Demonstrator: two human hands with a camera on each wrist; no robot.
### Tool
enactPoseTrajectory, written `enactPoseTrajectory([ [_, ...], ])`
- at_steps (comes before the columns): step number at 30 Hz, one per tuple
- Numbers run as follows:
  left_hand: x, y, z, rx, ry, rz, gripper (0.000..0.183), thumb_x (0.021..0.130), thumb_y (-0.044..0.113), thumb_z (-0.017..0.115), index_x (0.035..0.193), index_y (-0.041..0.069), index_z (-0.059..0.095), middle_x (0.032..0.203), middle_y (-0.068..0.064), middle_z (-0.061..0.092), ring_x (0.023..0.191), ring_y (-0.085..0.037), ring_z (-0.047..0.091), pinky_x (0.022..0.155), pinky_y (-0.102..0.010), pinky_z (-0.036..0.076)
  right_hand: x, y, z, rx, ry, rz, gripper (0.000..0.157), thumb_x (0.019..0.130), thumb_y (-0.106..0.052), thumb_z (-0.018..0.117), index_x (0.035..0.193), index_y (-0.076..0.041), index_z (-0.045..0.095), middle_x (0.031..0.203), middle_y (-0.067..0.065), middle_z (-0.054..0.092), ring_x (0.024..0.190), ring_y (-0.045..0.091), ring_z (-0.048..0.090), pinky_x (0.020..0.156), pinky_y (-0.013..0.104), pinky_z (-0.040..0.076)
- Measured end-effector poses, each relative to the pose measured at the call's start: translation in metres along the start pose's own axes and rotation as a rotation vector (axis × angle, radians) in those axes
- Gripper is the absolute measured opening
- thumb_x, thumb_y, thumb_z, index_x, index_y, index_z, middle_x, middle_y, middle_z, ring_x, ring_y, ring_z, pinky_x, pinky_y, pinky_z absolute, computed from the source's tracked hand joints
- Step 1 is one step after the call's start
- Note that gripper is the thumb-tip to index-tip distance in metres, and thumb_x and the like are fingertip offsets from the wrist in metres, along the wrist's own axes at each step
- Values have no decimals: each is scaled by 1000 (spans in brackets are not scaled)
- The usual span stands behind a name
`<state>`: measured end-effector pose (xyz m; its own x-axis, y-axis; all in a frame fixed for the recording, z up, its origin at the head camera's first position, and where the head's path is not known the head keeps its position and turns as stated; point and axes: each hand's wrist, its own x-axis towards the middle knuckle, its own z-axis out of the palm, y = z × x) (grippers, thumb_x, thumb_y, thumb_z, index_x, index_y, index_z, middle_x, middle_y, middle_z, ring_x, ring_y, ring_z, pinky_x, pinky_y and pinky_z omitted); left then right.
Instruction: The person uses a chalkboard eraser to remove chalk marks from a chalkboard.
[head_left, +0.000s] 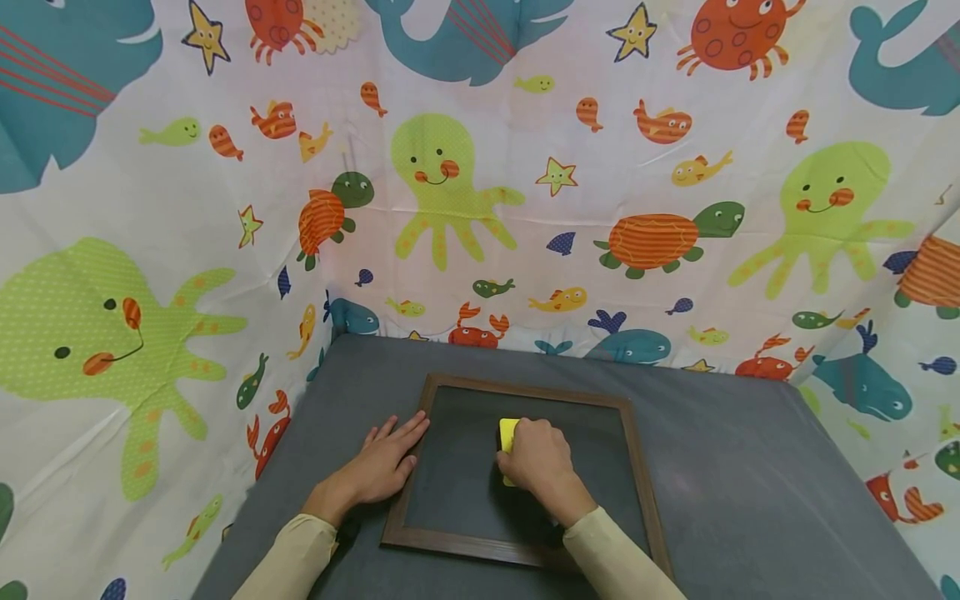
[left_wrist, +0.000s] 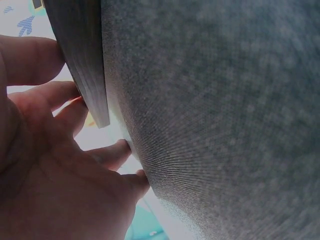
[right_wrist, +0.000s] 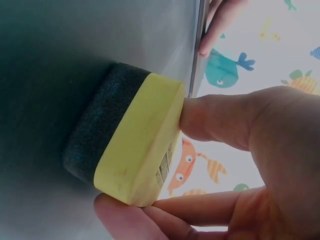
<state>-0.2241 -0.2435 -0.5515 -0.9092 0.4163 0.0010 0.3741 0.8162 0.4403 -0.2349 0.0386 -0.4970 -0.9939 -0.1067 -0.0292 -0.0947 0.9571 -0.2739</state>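
A dark board in a brown wooden frame (head_left: pixel 641 467) lies flat on the grey table (head_left: pixel 750 492). My right hand (head_left: pixel 536 457) grips a yellow eraser block (head_left: pixel 508 433) with a dark felt underside (right_wrist: pixel 100 135), pressed onto the board's surface (right_wrist: pixel 75 55); thumb and fingers pinch its yellow back (right_wrist: pixel 142 145). My left hand (head_left: pixel 386 458) lies flat with straight fingers against the frame's left edge (left_wrist: pixel 85 65), fingertips touching the wood, palm on the grey cloth (left_wrist: pixel 225 125).
A sea-creature patterned curtain (head_left: pixel 480 167) walls in the table at the back and both sides. Grey tabletop lies to the right of the frame and behind it. Cream sleeves (head_left: pixel 615 558) cover both forearms.
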Motion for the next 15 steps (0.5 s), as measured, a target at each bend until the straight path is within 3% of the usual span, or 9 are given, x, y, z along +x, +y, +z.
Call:
enactPoseTrajectory([
  [15, 0, 2, -3, -7, -5, -8, 60, 104, 22, 52, 160, 16, 30, 168, -2, 22, 151, -48, 18, 115, -73, 15, 0, 8, -6, 4, -7, 5, 41, 79, -41, 78, 95, -6, 65, 74, 7, 56, 59, 22, 53, 51, 35, 47],
])
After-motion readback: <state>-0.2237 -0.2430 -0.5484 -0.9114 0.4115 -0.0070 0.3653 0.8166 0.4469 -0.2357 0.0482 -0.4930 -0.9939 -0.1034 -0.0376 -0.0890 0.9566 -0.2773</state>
